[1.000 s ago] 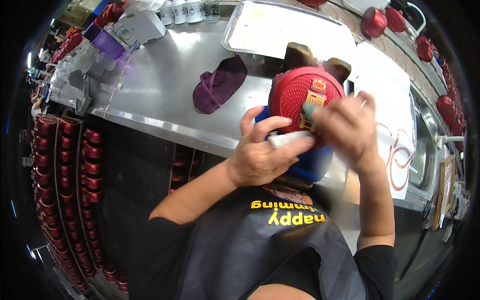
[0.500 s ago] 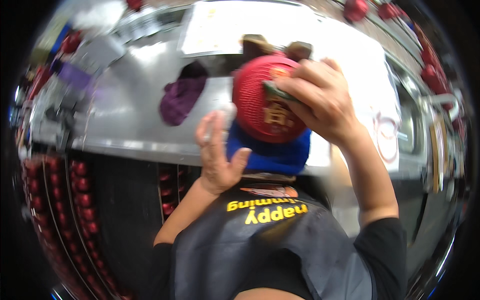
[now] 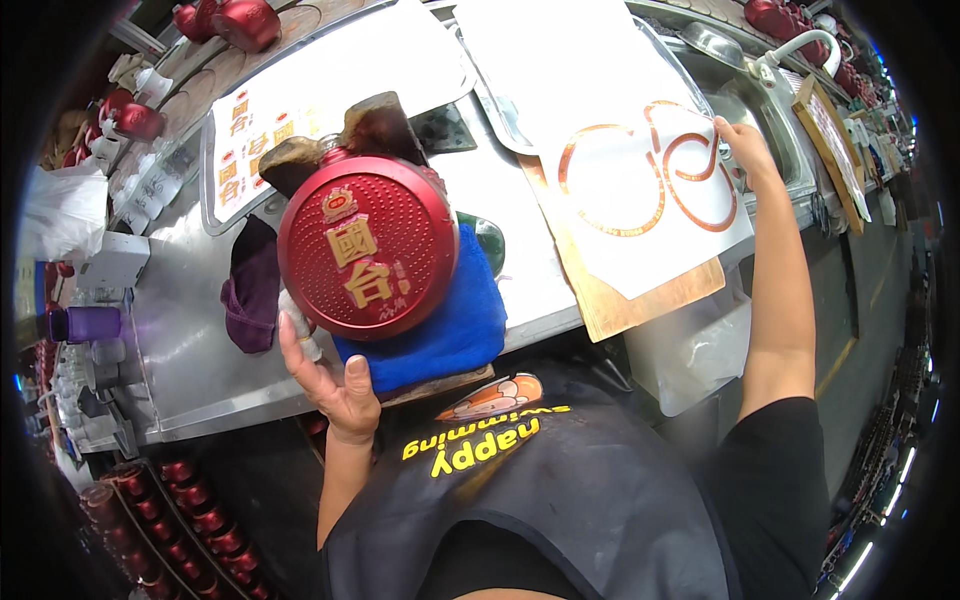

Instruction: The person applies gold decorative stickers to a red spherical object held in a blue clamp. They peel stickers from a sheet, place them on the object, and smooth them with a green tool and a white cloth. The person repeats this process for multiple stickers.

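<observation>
A round, flat-faced red bottle (image 3: pixel 365 285) with raised dots and gold characters lies over a folded blue cloth (image 3: pixel 470 320). Two stained brown blocks (image 3: pixel 385 128) stand at its far end. My left hand (image 3: pixel 335 395) is at the bottle's lower left, thumb and fingers apart; white wrapping covers part of its fingers near the rim. Far to the right, the fingertips of my right hand (image 3: pixel 745 150) pinch the edge of a white decal sheet (image 3: pixel 640 260) printed with orange-gold curved bands. A dark green oval piece (image 3: pixel 488 246) lies beside the blue cloth.
A purple cloth (image 3: pixel 250 300) lies left of the bottle. Beyond it is a sheet of gold character decals (image 3: pixel 300 80) on a tray. A wooden board (image 3: pixel 655 305) supports the decal sheet. A sink with a white faucet (image 3: pixel 800 45) is at far right; more red bottles (image 3: pixel 245 22) stand behind.
My right hand has left the bottle face, where it pressed a green piece, and moved right to the decal sheet. My left hand stays near the bottle. The view has swung right.
</observation>
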`<action>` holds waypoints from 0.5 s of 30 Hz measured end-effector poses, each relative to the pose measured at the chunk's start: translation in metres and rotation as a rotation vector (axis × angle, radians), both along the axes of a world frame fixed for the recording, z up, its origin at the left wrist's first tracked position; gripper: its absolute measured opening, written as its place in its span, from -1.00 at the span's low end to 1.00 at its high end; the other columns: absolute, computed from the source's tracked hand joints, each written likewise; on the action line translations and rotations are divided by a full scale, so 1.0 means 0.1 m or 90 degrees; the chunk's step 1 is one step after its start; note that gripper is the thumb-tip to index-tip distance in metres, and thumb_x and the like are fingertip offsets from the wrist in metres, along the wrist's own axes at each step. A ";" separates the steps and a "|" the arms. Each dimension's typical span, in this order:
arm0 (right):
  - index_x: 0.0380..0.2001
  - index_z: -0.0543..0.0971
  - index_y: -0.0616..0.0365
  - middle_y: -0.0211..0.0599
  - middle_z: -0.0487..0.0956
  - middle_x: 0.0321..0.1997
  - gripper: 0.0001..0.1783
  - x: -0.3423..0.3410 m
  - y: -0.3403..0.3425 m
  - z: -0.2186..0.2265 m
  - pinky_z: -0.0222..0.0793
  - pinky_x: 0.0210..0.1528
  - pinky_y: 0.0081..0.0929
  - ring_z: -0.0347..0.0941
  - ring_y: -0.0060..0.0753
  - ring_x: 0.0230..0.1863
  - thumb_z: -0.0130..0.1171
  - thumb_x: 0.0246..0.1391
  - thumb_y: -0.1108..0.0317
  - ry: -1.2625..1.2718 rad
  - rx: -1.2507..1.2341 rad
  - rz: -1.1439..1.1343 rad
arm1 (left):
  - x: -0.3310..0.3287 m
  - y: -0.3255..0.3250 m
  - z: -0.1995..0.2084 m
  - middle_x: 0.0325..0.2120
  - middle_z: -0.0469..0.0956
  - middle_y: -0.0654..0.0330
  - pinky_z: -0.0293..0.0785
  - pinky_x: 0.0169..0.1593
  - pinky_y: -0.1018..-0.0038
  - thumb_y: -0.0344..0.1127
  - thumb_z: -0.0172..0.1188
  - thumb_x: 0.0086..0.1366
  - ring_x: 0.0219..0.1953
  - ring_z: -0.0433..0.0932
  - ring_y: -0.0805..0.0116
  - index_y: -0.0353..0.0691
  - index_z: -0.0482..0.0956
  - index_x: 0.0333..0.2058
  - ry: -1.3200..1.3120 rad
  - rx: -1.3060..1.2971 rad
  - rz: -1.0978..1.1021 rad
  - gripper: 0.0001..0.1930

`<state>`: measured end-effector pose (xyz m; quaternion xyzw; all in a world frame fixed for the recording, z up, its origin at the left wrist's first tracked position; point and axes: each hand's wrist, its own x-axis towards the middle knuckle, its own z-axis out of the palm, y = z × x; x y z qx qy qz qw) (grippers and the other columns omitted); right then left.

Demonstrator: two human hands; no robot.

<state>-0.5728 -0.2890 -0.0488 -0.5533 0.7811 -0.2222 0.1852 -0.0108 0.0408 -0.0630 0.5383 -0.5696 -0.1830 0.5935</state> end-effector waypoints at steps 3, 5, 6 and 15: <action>-0.24 0.66 0.18 -0.32 0.58 -0.20 -0.59 -0.15 -0.17 -0.02 0.31 0.07 -0.16 0.45 -0.34 -0.06 0.31 0.20 0.00 -0.141 0.080 -0.028 | -0.02 0.00 0.02 0.46 0.03 -0.16 -0.04 0.49 0.20 -0.18 0.15 0.43 0.48 0.08 0.04 -0.41 -0.16 0.48 0.028 0.011 -0.006 -0.13; -0.39 0.61 0.17 -0.52 0.51 -0.38 -0.65 -0.12 -0.18 0.02 0.30 -0.06 -0.36 0.37 -0.54 -0.24 0.33 0.20 0.07 -0.196 0.067 0.051 | -0.02 0.00 0.02 0.46 0.03 -0.15 -0.02 0.49 0.20 -0.17 0.15 0.43 0.47 0.09 0.04 -0.41 -0.17 0.49 0.016 0.024 0.007 -0.12; -0.40 0.62 0.17 -0.41 0.55 -0.34 -0.65 -0.08 -0.18 0.04 0.34 -0.05 -0.29 0.42 -0.42 -0.18 0.34 0.17 0.08 -0.108 0.067 0.072 | -0.02 -0.01 0.01 0.46 0.03 -0.15 -0.01 0.49 0.20 -0.16 0.15 0.43 0.47 0.09 0.04 -0.41 -0.17 0.49 0.012 0.028 0.011 -0.12; -0.32 0.67 0.17 -0.34 0.63 -0.03 -0.85 0.13 0.10 0.33 0.47 -0.06 -0.39 0.57 -0.33 -0.15 0.28 0.25 0.31 0.056 -0.466 0.258 | -0.05 -0.03 0.05 0.45 0.06 -0.14 0.03 0.48 0.19 -0.13 0.14 0.42 0.44 0.15 0.06 -0.39 -0.17 0.48 0.038 0.038 0.009 -0.12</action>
